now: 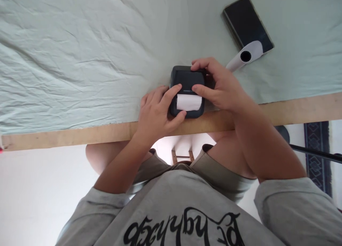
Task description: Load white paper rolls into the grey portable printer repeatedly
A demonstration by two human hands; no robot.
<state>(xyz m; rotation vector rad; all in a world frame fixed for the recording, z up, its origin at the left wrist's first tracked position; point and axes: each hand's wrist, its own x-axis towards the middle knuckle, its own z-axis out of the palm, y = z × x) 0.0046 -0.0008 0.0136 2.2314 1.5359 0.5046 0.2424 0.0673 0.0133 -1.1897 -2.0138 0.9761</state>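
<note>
A small black portable label printer [188, 80] rests near the front edge of the cloth-covered surface. White paper [189, 102] shows in the opening on its near side. My left hand [156, 112] grips the printer from the left, its index finger on the top by the paper and its thumb at the near edge. From the other side my right hand [217, 82] holds it, thumb on the lid and index finger at the far corner. The undersides of both palms and some fingertips are hidden.
Beyond my right hand lies a white handheld device [255, 50] with a round black spot, its wide end over a dark phone-like slab [247, 21]. A wrinkled pale green cloth [80, 61] covers the surface, which ends in a wooden edge [301, 108].
</note>
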